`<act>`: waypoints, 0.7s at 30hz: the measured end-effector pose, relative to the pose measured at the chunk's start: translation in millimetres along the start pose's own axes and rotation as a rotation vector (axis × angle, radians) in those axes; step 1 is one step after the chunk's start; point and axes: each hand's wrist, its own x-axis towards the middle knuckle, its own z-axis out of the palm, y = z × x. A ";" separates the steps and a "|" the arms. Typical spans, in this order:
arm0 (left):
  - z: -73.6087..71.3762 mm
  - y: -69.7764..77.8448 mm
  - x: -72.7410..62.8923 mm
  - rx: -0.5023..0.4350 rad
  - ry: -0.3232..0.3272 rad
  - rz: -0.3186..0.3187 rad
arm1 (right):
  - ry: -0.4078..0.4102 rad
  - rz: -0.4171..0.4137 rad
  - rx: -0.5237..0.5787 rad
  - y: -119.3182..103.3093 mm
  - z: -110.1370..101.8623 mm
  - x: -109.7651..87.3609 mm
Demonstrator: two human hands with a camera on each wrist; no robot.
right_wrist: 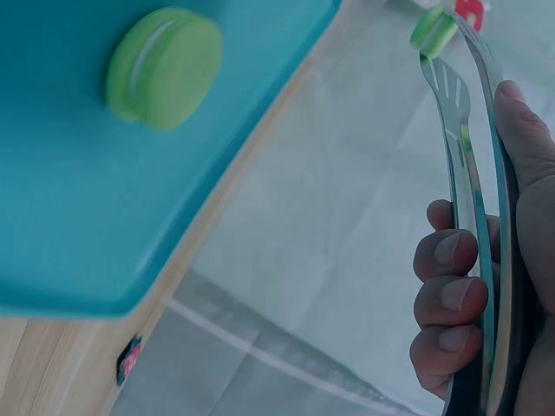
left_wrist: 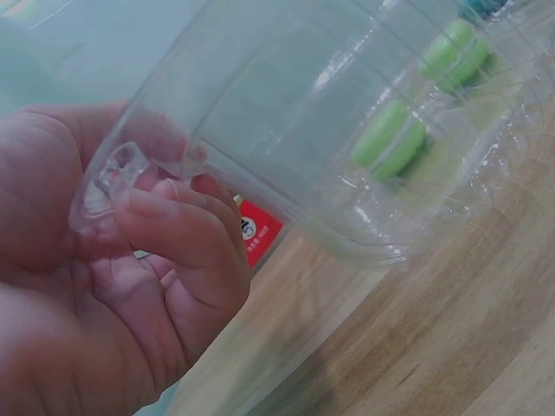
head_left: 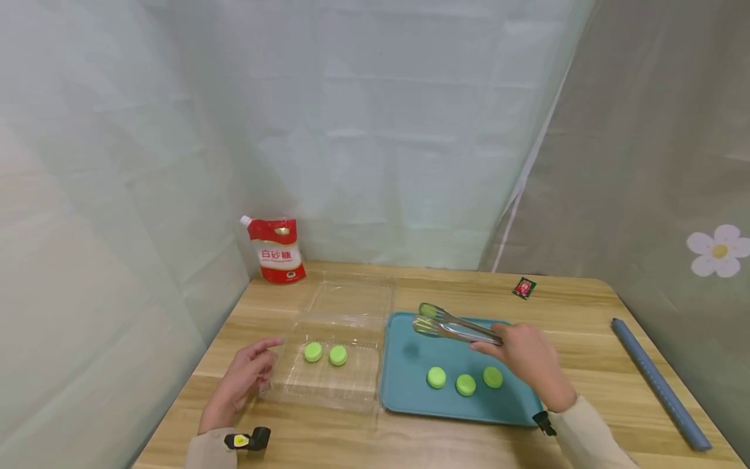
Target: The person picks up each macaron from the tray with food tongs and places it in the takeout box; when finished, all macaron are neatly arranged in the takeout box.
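My right hand (head_left: 530, 361) grips metal tongs (head_left: 459, 331) over the blue tray (head_left: 404, 397). A green macaron (right_wrist: 434, 33) is pinched between the tong tips, as the right wrist view shows. Three more green macarons lie on the tray, one of them the middle macaron (head_left: 465, 385). To the left stands a clear plastic box (head_left: 328, 396) with its lid (head_left: 351, 298) folded back. Inside it sit a left macaron (head_left: 313, 352) and a right macaron (head_left: 338, 355). My left hand (head_left: 249, 378) holds the box's left edge, its fingers curled at the clear corner.
A red and white sugar pouch (head_left: 278, 251) stands at the back left corner of the table. Toward the back right lies a small dark green and red packet (head_left: 524, 287). A long grey-blue rod (head_left: 662, 384) lies along the table's right side. Fabric curtains (head_left: 381, 130) enclose the table.
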 end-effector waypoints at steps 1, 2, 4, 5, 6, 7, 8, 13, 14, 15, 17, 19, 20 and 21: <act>-0.1 -0.1 -0.2 -0.001 0.000 0.001 | -0.002 -0.001 0.003 -1.7 1.1 1.2; -0.3 -0.2 -0.4 -0.002 0.002 0.002 | -0.003 -0.002 0.008 -3.5 2.0 2.4; -0.4 -0.7 -0.8 0.006 0.000 0.004 | 0.000 -0.009 0.021 -6.8 3.6 5.2; -0.5 -1.0 -1.0 0.011 0.000 0.005 | -0.001 -0.015 0.021 -8.4 4.4 6.5; -0.3 -0.9 -1.0 0.013 0.002 0.005 | -0.001 -0.023 0.019 -10.0 5.3 8.0; -0.4 -0.4 -1.3 0.015 0.004 0.006 | -0.001 -0.030 0.021 -11.7 6.1 10.0; -0.4 0.0 -1.5 0.018 0.007 0.006 | 0.000 -0.038 0.020 -13.5 6.9 11.8; 0.9 1.7 -1.4 0.020 0.018 0.010 | 0.015 -0.082 0.028 -22.9 10.9 19.7; 1.3 1.8 -1.2 0.020 0.018 0.011 | 0.021 -0.090 0.031 -24.9 11.6 21.0; 1.7 1.8 -1.0 0.017 0.018 0.011 | 0.026 -0.096 0.036 -26.9 12.4 22.4; 2.5 1.8 -0.9 0.016 0.020 0.013 | 0.039 -0.106 0.060 -30.5 14.5 25.0; 2.6 1.7 -1.1 0.019 0.024 0.014 | 0.041 -0.111 0.071 -34.3 16.9 27.6; 2.5 1.8 -1.5 0.022 0.028 0.013 | 0.038 -0.115 0.075 -36.6 17.9 28.9; 2.3 2.0 -2.1 0.025 0.033 0.011 | 0.034 -0.118 0.080 -38.9 19.1 30.5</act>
